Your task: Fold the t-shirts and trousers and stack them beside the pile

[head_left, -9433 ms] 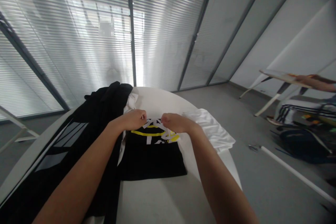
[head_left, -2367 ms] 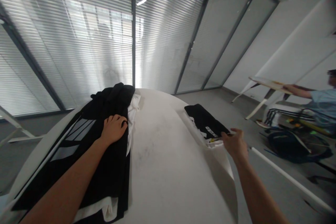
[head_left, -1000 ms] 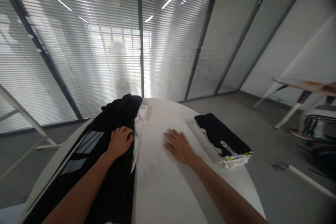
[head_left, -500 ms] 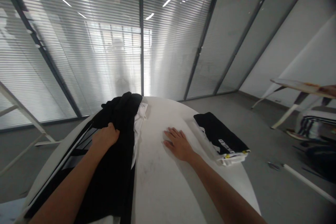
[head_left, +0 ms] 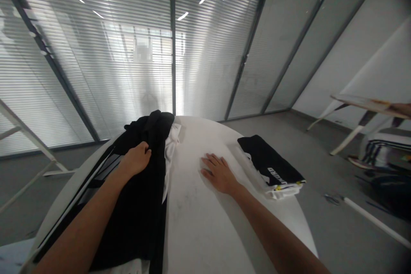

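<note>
A pile of black clothes (head_left: 135, 218), with grey printed blocks and bits of white cloth showing at its edge, lies along the left side of the white round table (head_left: 195, 218). My left hand (head_left: 136, 158) is closed on the top black garment, its fingers curled into the cloth. To its right, my right hand (head_left: 220, 173) rests flat on the tabletop with fingers spread, holding nothing. A folded black T-shirt (head_left: 269, 158) with white lettering and a white and yellow edge lies near the table's right rim, apart from my right hand.
Glass partitions with blinds (head_left: 205, 60) stand behind the table. On the right floor lie a white pole (head_left: 375, 220) and a dark bag (head_left: 391, 188). Another table (head_left: 369, 105) stands farther right, with a person's hand (head_left: 401, 108) over it. A white metal frame (head_left: 32, 141) is at left.
The printed T-shirt was folded smaller and set at the right rim. My right hand let go and now lies flat. My left hand went from lying open to gripping the black garment.
</note>
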{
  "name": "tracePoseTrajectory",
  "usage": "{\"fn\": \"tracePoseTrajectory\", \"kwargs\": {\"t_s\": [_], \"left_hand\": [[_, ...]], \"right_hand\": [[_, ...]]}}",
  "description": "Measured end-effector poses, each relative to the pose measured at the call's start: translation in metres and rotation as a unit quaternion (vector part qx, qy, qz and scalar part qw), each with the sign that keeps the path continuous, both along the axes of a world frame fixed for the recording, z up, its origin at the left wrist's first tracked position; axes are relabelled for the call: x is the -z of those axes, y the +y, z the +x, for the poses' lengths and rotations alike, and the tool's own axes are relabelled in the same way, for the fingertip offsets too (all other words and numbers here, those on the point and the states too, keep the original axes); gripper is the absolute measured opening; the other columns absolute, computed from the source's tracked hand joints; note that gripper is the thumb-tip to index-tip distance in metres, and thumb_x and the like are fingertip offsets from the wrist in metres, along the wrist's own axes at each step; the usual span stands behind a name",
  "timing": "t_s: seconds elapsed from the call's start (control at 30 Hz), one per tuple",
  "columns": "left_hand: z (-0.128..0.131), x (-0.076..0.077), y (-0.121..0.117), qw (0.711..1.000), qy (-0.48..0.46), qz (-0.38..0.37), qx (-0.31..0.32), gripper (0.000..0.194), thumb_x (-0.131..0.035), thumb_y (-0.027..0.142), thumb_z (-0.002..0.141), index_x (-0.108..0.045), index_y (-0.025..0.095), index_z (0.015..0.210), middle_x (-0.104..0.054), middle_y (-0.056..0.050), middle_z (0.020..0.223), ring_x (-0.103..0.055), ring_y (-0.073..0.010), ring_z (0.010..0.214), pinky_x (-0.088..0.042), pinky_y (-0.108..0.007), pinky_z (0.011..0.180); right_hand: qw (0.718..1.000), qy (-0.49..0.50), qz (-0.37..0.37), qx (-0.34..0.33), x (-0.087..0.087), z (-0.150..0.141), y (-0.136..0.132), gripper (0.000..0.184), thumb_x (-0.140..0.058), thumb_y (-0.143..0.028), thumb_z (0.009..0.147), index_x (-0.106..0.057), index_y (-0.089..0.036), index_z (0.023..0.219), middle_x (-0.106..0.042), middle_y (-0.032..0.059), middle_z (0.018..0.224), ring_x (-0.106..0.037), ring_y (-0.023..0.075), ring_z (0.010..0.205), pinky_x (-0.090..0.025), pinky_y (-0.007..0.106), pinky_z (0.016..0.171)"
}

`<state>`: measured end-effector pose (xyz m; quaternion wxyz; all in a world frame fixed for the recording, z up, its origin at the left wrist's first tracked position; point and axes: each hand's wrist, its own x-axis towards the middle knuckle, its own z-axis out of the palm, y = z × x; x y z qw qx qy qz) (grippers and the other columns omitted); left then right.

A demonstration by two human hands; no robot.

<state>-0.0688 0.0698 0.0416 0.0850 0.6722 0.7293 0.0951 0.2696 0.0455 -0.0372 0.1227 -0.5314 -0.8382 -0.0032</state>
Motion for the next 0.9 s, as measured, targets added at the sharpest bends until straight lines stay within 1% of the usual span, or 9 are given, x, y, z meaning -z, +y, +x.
{"fn": "tracePoseTrajectory", "kwargs": {"t_s": [0.07, 0.13, 0.23, 0.37, 0.5, 0.63, 0.7, 0.8, 0.9], "left_hand": [[0.001, -0.001, -0.002, 0.999, -0.021, 0.002, 0.025, 0.034, -0.036, 0.041, 0.09, -0.055, 0.02, 0.11, -0.07, -0.012, 0.097, -0.068, -0.027, 0.093, -0.047, -0.035, 0.081], [0.0, -0.002, -0.007, 0.999, -0.005, -0.033, 0.038, 0.037, -0.04, 0.045, 0.088, -0.056, 0.02, 0.109, -0.07, -0.012, 0.095, -0.068, -0.0278, 0.09, -0.048, -0.036, 0.078], [-0.007, -0.001, -0.015, 0.991, 0.051, -0.107, 0.06, 0.036, -0.048, 0.052, 0.082, -0.061, 0.02, 0.095, -0.07, -0.013, 0.092, -0.067, -0.0304, 0.086, -0.048, -0.039, 0.074], [-0.013, 0.003, -0.021, 0.985, 0.059, -0.135, 0.089, 0.02, -0.057, 0.039, 0.075, -0.06, 0.02, 0.079, -0.07, -0.011, 0.087, -0.067, -0.0288, 0.084, -0.048, -0.036, 0.07], [-0.01, 0.003, -0.02, 0.987, 0.024, -0.122, 0.101, 0.009, -0.052, 0.029, 0.076, -0.056, 0.021, 0.074, -0.067, -0.007, 0.077, -0.065, -0.023, 0.071, -0.045, -0.03, 0.06], [-0.001, -0.007, -0.02, 0.981, -0.05, -0.147, 0.116, 0.017, -0.042, 0.037, 0.083, -0.05, 0.021, 0.082, -0.06, -0.001, 0.069, -0.055, -0.0157, 0.049, -0.038, -0.027, 0.047], [0.008, -0.014, -0.023, 0.98, -0.083, -0.121, 0.133, 0.02, -0.039, 0.04, 0.086, -0.046, 0.022, 0.082, -0.058, 0.0, 0.07, -0.054, -0.0145, 0.05, -0.038, -0.026, 0.049], [0.026, -0.022, -0.028, 0.978, -0.115, -0.026, 0.172, 0.022, -0.038, 0.041, 0.088, -0.041, 0.022, 0.077, -0.054, 0.001, 0.073, -0.055, -0.015, 0.064, -0.04, -0.028, 0.059], [0.05, -0.026, -0.034, 0.967, -0.177, 0.017, 0.183, 0.024, -0.037, 0.041, 0.09, -0.038, 0.022, 0.075, -0.05, 0.002, 0.075, -0.052, -0.0153, 0.071, -0.041, -0.029, 0.067]], "right_hand": [[1.0, 0.0, 0.002, 0.0, 0.0, 0.0, 0.0, 0.053, -0.033, -0.051, 0.099, -0.046, -0.024, 0.142, -0.038, 0.0092, 0.153, -0.032, 0.0297, 0.141, -0.024, 0.054, 0.113], [1.0, 0.0, 0.004, 0.0, 0.0, 0.0, -0.001, 0.053, -0.034, -0.051, 0.098, -0.046, -0.024, 0.143, -0.038, 0.0093, 0.153, -0.033, 0.0297, 0.141, -0.025, 0.054, 0.112], [1.0, 0.0, 0.004, -0.002, -0.001, 0.001, -0.001, 0.053, -0.033, -0.051, 0.099, -0.046, -0.025, 0.143, -0.038, 0.0092, 0.152, -0.033, 0.0294, 0.14, -0.025, 0.053, 0.112], [1.0, -0.002, -0.002, -0.001, -0.003, 0.001, -0.002, 0.054, -0.032, -0.052, 0.099, -0.046, -0.025, 0.143, -0.038, 0.0092, 0.153, -0.032, 0.0291, 0.141, -0.025, 0.052, 0.112], [1.0, -0.004, -0.002, 0.002, -0.004, 0.0, -0.003, 0.053, -0.033, -0.051, 0.098, -0.046, -0.025, 0.143, -0.038, 0.0091, 0.153, -0.033, 0.0289, 0.141, -0.025, 0.052, 0.112], [1.0, 0.0, -0.005, 0.005, -0.006, 0.0, -0.004, 0.053, -0.033, -0.051, 0.099, -0.046, -0.025, 0.143, -0.038, 0.0089, 0.153, -0.032, 0.0285, 0.141, -0.024, 0.051, 0.113], [1.0, 0.004, -0.009, 0.005, -0.006, 0.0, -0.004, 0.053, -0.033, -0.051, 0.099, -0.047, -0.024, 0.142, -0.038, 0.0093, 0.153, -0.031, 0.0291, 0.141, -0.023, 0.052, 0.113], [1.0, 0.014, -0.013, 0.003, -0.004, 0.0, -0.003, 0.053, -0.035, -0.051, 0.098, -0.048, -0.023, 0.141, -0.038, 0.0104, 0.152, -0.031, 0.0298, 0.141, -0.023, 0.054, 0.113], [0.999, 0.046, -0.012, 0.004, -0.002, 0.001, 0.0, 0.045, -0.041, -0.045, 0.097, -0.054, -0.024, 0.135, -0.046, 0.0091, 0.147, -0.035, 0.0288, 0.139, -0.023, 0.056, 0.112]]}}
